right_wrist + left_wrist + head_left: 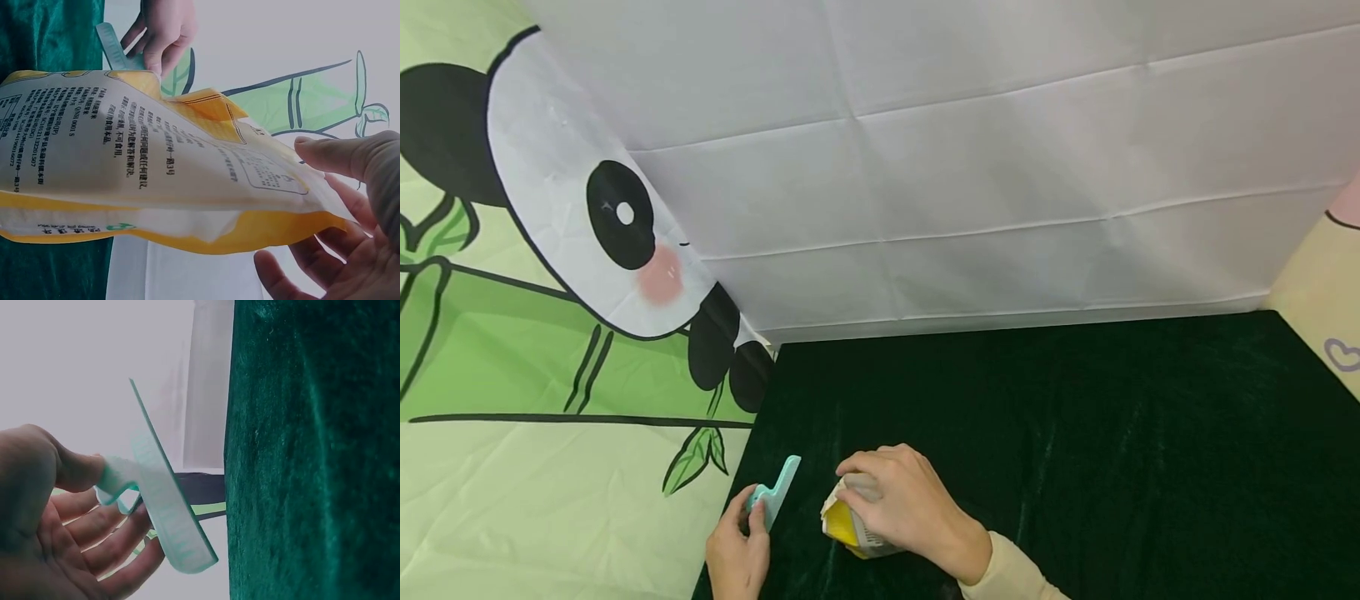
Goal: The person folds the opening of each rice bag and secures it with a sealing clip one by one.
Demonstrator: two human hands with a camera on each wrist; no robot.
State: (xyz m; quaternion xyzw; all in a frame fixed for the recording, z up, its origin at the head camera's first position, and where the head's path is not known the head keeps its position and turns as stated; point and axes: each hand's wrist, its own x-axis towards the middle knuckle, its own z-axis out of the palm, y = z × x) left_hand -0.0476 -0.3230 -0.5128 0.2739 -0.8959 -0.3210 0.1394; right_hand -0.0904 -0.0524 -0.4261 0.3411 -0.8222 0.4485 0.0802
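Low in the head view, my left hand (739, 546) pinches a mint-green plastic bag clip (784, 485) by its small looped grip. In the left wrist view the clip (167, 512) shows a long flat bar with ridges, slanting away from the thumb. My right hand (917, 512) grips a yellow and white plastic bag (842, 523) at its upper end. Rows of dark print cover the bag's pale side (119, 137) in the right wrist view. Thumb and fingers lie on either side of the bag's narrow end. Its contents are hidden. Bag and clip are apart.
A dark green velvet-like cloth (1075, 433) covers the table under both hands. White fabric (985, 167) hangs behind it, and a panda-printed green sheet (512, 492) hangs on the left. A cream sheet (1318, 308) borders the table at the right.
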